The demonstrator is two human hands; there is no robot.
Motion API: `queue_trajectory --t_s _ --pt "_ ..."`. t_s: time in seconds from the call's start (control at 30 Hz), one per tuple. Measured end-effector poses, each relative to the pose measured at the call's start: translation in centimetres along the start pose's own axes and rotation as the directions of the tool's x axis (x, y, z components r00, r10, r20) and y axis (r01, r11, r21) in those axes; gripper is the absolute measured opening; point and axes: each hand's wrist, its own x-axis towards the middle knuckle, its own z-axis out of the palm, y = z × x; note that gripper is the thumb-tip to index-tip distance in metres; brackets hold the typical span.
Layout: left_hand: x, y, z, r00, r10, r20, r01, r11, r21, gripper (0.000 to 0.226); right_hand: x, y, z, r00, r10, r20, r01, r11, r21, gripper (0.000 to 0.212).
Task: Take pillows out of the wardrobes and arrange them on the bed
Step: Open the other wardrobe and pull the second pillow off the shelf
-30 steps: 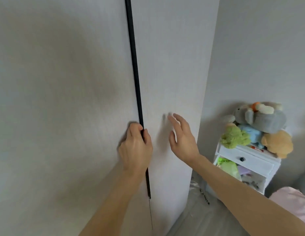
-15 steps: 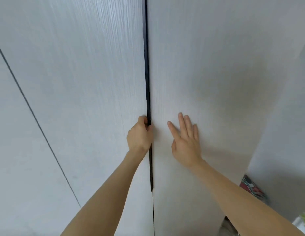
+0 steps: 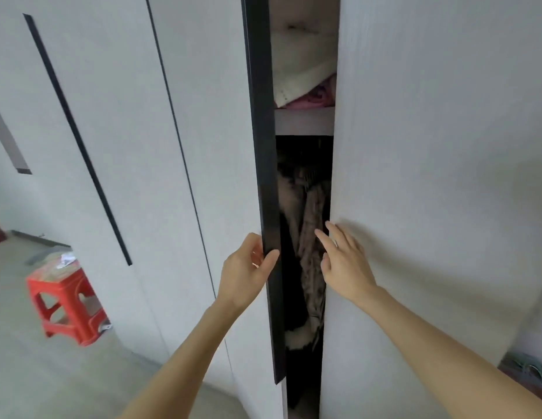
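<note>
A white wardrobe fills the view. Its left door (image 3: 215,146) stands a little ajar, with a black handle strip (image 3: 263,164) along its edge. My left hand (image 3: 247,269) grips that strip, thumb on the inner side. My right hand (image 3: 344,261) is spread with fingers apart at the edge of the right door (image 3: 430,176), fingertips reaching into the gap. Through the gap, cream and pink folded bedding (image 3: 303,71) lies on an upper shelf (image 3: 304,121). Hanging clothes (image 3: 309,237) fill the dark space below. Whether a pillow is among them is unclear.
A red plastic stool (image 3: 68,300) stands on the floor at the left, close to the neighbouring wardrobe doors (image 3: 91,116). A dark object with cords (image 3: 527,373) sits low at the right by the wall.
The left door has swung out, opening a gap that shows the shelf and clothes. My right hand shifted from flat on the right door to its edge. The view turned left.
</note>
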Motion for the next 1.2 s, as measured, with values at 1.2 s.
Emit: queue_trajectory --t_s 1.2 --pt "-2.5 -9.4 -12.4 0.897 -0.058 -0.438 0.207 0.931 0.3 0.047 7.0 -16.0 3.7 0.875 -0.48 -0.067 0.479 0.835 0.27 0.034"
